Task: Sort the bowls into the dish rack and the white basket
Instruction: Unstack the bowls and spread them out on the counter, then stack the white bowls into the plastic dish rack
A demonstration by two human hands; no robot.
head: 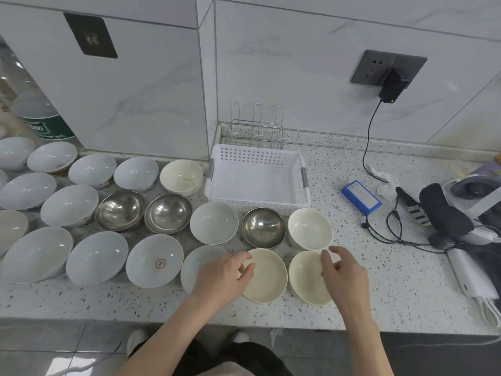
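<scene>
Hands work at the near edge of a speckled stone counter (379,299), and we look down on them from above. Our left hand (225,275) curls its fingers over the left rim of a shallow cream plastic bowl (267,276), pinching it, likely to lift it. Our right hand (343,270) pinches the far right rim of a second cream plastic bowl (307,278) just beside the first. Both bowls rest on the counter.

Behind them stand a small steel bowl (263,227) and a deeper cream bowl (310,228). Many pale blue-white ceramic bowls (96,257) and two more steel bowls (168,213) spread to the left.

A white perforated plastic basket (257,156) sits straight ahead, holding nothing, with a bare wire dish rack (256,126) behind it against the wall. Sorting seems barely started; we judge the cream pair is being taken together because they match.
</scene>
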